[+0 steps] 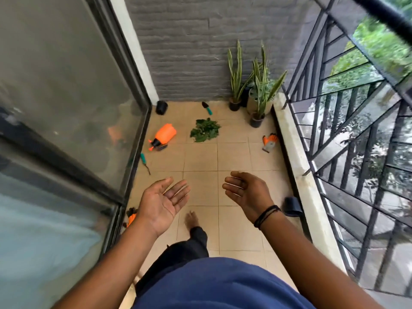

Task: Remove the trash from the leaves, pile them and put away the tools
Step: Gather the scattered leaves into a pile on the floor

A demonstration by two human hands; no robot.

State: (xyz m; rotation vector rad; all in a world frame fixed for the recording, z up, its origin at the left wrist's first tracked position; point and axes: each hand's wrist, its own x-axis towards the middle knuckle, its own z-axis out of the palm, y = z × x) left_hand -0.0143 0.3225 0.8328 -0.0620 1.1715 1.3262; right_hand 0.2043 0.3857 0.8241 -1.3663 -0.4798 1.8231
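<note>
A small pile of green leaves (205, 130) lies on the tiled balcony floor ahead. An orange spray bottle (163, 136) lies on its side to the left of the pile. A teal-handled trowel (207, 108) rests beyond the leaves, and a teal-handled hand tool (145, 160) lies by the glass door. Orange and grey gloves (269, 142) lie near the right ledge. My left hand (163, 202) and my right hand (244, 191) are held out over the floor, palms facing each other, fingers relaxed, holding nothing.
Potted snake plants (256, 90) stand in the far right corner, an empty black pot (161, 107) in the far left. A glass sliding door (66, 108) runs along the left, a metal railing (345, 130) along the right. An orange object (131, 217) and a dark item (292, 206) lie near my bare foot.
</note>
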